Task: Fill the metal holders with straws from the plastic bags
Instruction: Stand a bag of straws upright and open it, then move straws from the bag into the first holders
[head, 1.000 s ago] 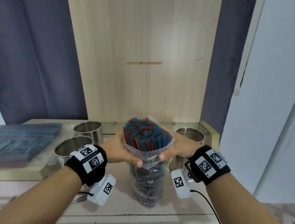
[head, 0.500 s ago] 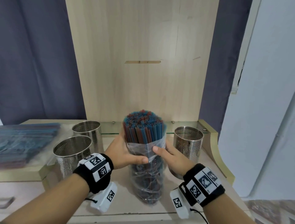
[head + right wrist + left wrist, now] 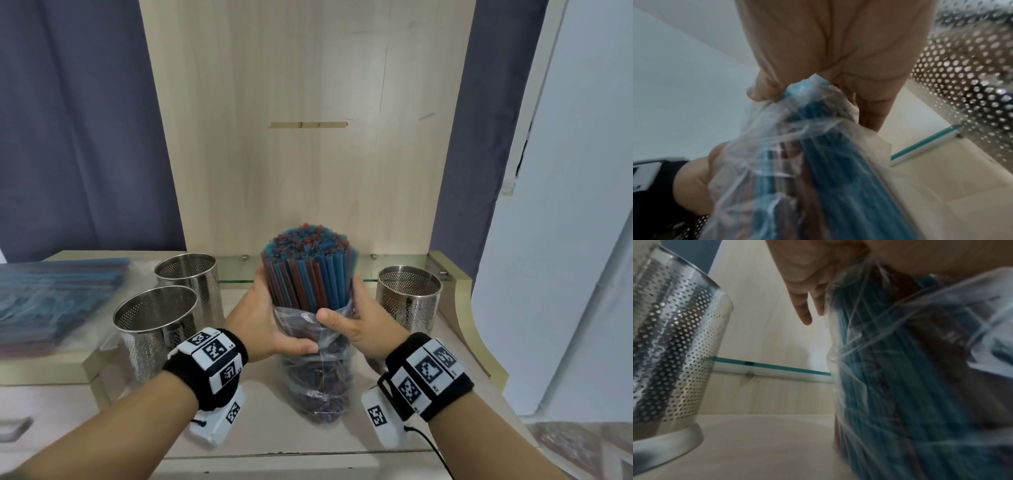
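Nearest, the two forearms reach in over the pale wooden tabletop (image 3: 284,442), each wearing a black wristband with square markers. Between them a clear plastic bag (image 3: 315,377) stands upright on the tabletop, crumpled down around the lower part of a bundle of blue and red straws (image 3: 308,274) whose upper part rises bare above it. The left hand (image 3: 263,322) wraps the left side of the bundle at the bag's gathered edge, thumb across the front over the plastic and fingers curled round the back. The right hand (image 3: 359,325) holds the right side the same way, thumb pressed on the front at the bag's rim; in the right wrist view its thumb and fingers pinch the bunched plastic against the straws.

Left of the bag stands a perforated metal holder (image 3: 156,329), and just behind it a second holder (image 3: 188,284). A third holder (image 3: 409,296) stands to the right, near the right hand. On a raised ledge at far left lies a flat pack of more straws (image 3: 51,294). Behind everything rises a wooden back panel (image 3: 308,137) flanked by dark curtains (image 3: 78,137).
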{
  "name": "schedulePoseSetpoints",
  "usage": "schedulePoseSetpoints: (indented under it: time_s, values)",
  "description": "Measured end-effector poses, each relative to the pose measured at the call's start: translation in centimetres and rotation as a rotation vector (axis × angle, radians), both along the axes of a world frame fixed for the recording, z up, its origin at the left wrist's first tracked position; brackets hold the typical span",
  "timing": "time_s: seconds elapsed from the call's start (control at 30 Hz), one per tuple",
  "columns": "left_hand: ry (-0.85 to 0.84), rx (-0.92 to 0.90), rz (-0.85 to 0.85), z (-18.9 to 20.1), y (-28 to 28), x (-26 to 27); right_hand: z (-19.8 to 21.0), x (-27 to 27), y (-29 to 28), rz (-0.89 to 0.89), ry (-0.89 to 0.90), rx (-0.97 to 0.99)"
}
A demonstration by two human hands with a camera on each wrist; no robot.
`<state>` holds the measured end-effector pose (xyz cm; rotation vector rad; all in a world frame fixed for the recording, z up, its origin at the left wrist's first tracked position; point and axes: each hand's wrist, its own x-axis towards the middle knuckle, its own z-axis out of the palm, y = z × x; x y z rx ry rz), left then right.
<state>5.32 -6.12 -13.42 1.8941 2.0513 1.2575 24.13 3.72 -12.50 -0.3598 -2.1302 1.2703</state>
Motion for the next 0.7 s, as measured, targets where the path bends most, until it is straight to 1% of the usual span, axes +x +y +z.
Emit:
schedulePoseSetpoints:
  time_s: [0.1,0.17,0.23,0.3,0.37,0.4,0.5,0.57,0.7]
  values:
    - [-0.023,0.041,0.029,-0.3,0.5,-0.2,-0.3,-0.4,0.6,-0.084,0.000,0.017]
    - [-0.059,0.066,0.021,-0.7,0.8,-0.1,-0.3,-0.5,0.5,-0.123,0.006,0.007]
    - [-0.087,0.088,-0.001,-1.0,1.1,0.3,0.1,-0.5,0.3,-0.192,0.045,0.045]
    - [-0.095,0.111,-0.023,-1.4,1.2,0.6,0.6,-0.6,0.4,-0.351,0.135,0.145]
    - [-0.091,0.121,-0.021,-1.8,1.3,0.6,0.9,-0.8,0.8,-0.483,0.159,0.203]
    - [-0.090,0.123,-0.014,-1.9,1.3,0.6,1.0,-1.0,0.9,-0.499,0.147,0.199]
    - [-0.097,0.113,0.008,-2.2,1.4,0.3,1.7,-1.2,1.2,-0.453,0.070,0.163]
    - [-0.105,0.106,0.034,-2.3,1.5,0.1,2.1,-1.4,1.7,-0.448,0.022,0.175]
    - [-0.130,0.111,0.091,-3.0,1.9,0.0,2.8,-2.0,2.8,-0.495,-0.052,0.170]
